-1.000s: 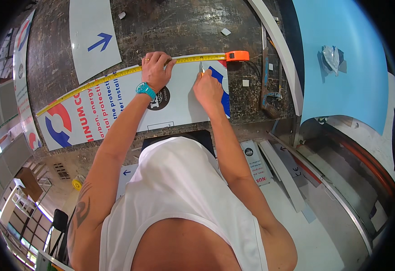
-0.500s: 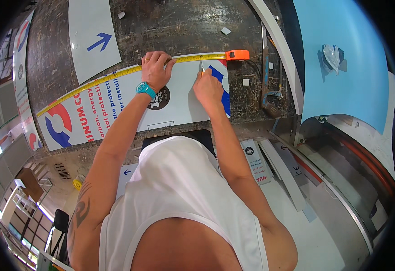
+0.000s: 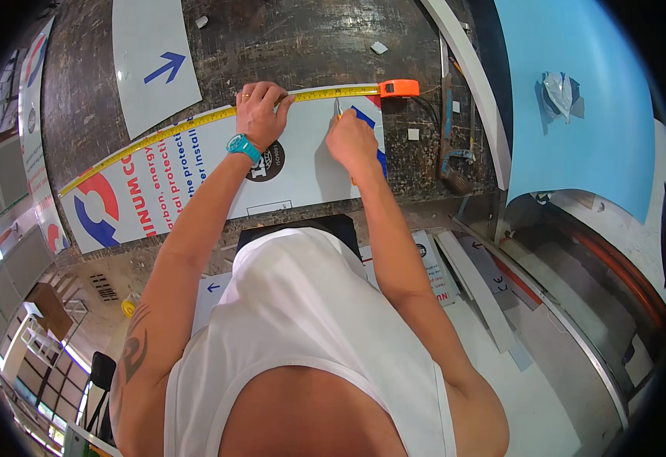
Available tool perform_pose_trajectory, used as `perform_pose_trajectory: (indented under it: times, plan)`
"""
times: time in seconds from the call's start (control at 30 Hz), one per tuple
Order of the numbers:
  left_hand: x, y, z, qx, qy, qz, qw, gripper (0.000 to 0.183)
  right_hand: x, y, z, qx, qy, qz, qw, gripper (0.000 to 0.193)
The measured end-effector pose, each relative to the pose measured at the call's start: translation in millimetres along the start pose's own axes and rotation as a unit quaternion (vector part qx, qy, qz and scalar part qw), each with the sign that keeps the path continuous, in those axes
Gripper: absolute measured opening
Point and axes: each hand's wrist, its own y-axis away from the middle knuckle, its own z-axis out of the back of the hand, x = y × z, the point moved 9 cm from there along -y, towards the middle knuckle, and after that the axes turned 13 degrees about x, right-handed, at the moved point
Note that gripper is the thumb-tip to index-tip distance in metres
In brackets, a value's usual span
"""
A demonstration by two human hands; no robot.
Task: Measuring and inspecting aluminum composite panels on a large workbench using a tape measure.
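A white panel [image 3: 312,171] with red and blue print lies across the near part of the dark worktable. The yellow blade of an orange tape measure [image 3: 399,88] is stretched along the panel's far edge, its case at the right end. My left hand [image 3: 261,114], with a ring and a teal watch, has its fingers curled over the tape near the middle and presses it to the panel. To the right, my right hand [image 3: 350,143] grips a utility knife [image 3: 339,111], its blade pointing at the tape's near edge. Most of the knife's handle is hidden in my palm.
Another white sheet with a blue arrow [image 3: 150,99] lies beyond the panel. A clamp-like metal tool [image 3: 449,152] and a long white strip [image 3: 481,99] are at the right, beside a light-blue sheet [image 3: 577,164]. Small white scraps [image 3: 379,47] are scattered on the worktable [image 3: 295,46].
The view has shifted slightly. My right hand has tilted and the knife's tip has come up close to the tape's edge. My left hand stays on the tape.
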Motion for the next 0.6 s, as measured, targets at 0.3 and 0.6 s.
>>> perform_pose_trajectory:
  times: [0.3, 0.6]
  plan:
    - [-6, -1, 4, -0.008, -0.001, -0.009, 1.000, 0.012, -10, 1, -8, -0.033, -0.010, -0.008, 0.999, 0.031]
    - [0, 2, 13, -0.025, -0.008, 0.007, 1.000, 0.011, -17, 41, 72, -0.231, 0.030, 0.051, 0.971, 0.038]
